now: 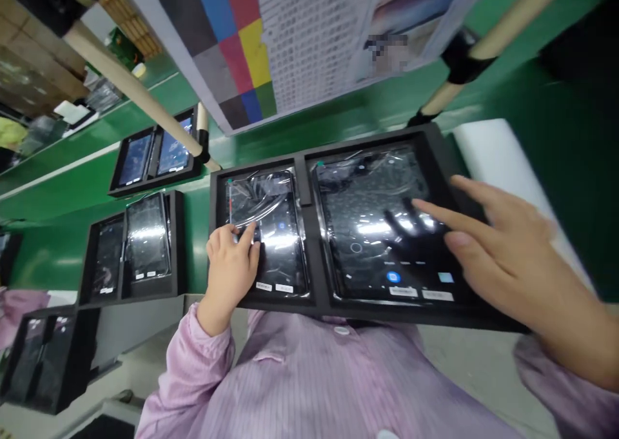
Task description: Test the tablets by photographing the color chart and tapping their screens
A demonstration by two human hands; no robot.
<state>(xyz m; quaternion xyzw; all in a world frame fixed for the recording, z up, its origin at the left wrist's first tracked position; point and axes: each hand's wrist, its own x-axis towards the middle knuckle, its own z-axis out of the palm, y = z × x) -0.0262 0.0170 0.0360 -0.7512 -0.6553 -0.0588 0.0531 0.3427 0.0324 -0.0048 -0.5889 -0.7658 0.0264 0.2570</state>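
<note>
A black tray (319, 300) lies in front of me on the green bench. It holds a small phone-like device (278, 233) on the left and a larger tablet (372, 223) on the right, both wrapped in clear film with lit screens. My left hand (232, 265) rests on the small device's lower left corner, fingers curled, thumb and forefinger pressing the screen edge. My right hand (498, 245) hovers over the tablet's right side, fingers spread, the forefinger tip near the glass.
Three more black trays with devices sit to the left: one at the back (155, 155), one in the middle (133, 249), one near the lower left corner (43, 361). A colour test chart (300, 33) hangs above. A white roll (493, 155) lies to the right.
</note>
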